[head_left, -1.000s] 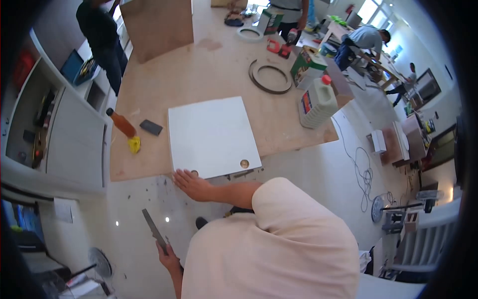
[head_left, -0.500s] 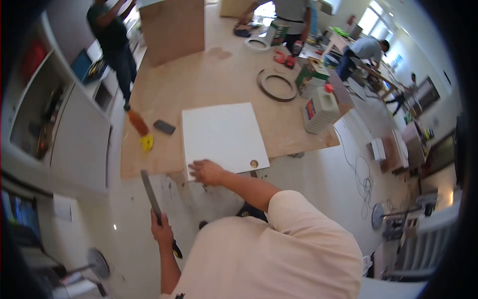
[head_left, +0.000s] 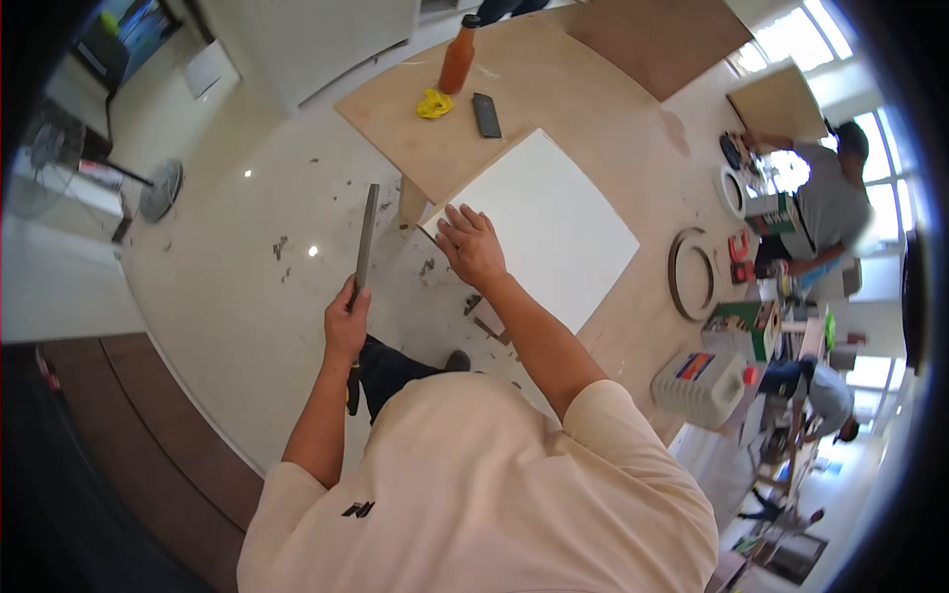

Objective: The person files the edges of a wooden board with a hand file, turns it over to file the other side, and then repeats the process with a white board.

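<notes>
My left hand [head_left: 346,321] is closed around the handle of a long flat metal file [head_left: 366,237]. The file points up and away from me, over the floor and a little left of the white panel [head_left: 559,232]. That panel lies flat on the wooden work table [head_left: 628,138], its near edge towards me. My right hand [head_left: 473,247] rests on the panel's left corner, fingers spread and holding nothing. A gap separates the file from the panel. My right forearm crosses over part of the panel's near side.
On the table are an orange bottle [head_left: 457,64], crumpled yellow material [head_left: 434,104], a dark grey block [head_left: 486,116], a coiled strip [head_left: 676,277] and a pale jug [head_left: 692,388]. Co-workers [head_left: 835,203] are at the right. A fan [head_left: 161,191] stands left; scraps dot the floor.
My view has turned left, so the table now runs off to the right. The file has come up closer to the panel's left corner. My right hand stays on the panel.
</notes>
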Available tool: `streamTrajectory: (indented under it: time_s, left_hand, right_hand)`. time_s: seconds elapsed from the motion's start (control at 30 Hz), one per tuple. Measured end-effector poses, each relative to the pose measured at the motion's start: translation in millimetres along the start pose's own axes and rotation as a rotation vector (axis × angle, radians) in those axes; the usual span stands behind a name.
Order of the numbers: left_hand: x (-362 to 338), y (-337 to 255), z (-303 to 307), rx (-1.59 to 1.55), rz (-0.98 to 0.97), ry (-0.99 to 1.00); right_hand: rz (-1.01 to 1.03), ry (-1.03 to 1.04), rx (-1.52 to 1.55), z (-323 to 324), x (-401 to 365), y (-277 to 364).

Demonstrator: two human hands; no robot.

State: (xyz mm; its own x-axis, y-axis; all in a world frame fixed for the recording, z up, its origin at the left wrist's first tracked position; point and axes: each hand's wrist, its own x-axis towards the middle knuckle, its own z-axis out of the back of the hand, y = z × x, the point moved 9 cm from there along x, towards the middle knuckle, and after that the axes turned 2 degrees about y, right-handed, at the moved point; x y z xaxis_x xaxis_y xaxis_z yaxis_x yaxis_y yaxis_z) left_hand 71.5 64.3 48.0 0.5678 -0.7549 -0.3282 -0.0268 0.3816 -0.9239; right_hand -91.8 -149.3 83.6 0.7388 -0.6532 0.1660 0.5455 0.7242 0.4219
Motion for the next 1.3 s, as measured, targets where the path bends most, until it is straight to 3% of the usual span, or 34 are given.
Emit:
streamTrajectory:
  time_s: [0.1, 0.33, 0.53, 0.7, 0.8, 0.9, 0.93, 1.03, 1.3]
  left_hand:
    - [-33, 12, -13, -0.099, -0.032, -0.104]
    - [-43, 40, -25, 0.148, -0.256, -0.307]
    - [2, 38, -60, 0.207, -0.464, -0.227]
    - [18, 42, -72, 0.230, -0.485, -0.215]
    - [7, 53, -60, 0.178, -0.486, -0.286]
    - [-15, 68, -44, 0.181, -0.426, -0.350]
    - [-23, 73, -38, 0.197, -0.401, -0.365]
    - [-43, 92, -30, 0.220, -0.374, -0.375]
    - [-65, 110, -26, 0.167, -0.279, -0.390]
  right_hand:
    - [0.049, 0.003, -0.072, 5, -1, 8]
    - [0.014, 0.082, -0.066, 0, 21, -22]
    - [-0.152, 0.166, -0.326, 39, -25, -108]
    - [-0.256, 0.176, -0.343, 58, -54, -137]
    - [-0.290, 0.169, -0.334, 56, -52, -135]
    - [-0.151, 0.269, -0.369, 32, -43, -91]
    - [0.008, 0.284, -0.316, 21, -41, -65]
    - [0.091, 0.301, -0.210, 5, -20, -6]
    - [0.106, 0.254, 0.000, -9, 36, -8]
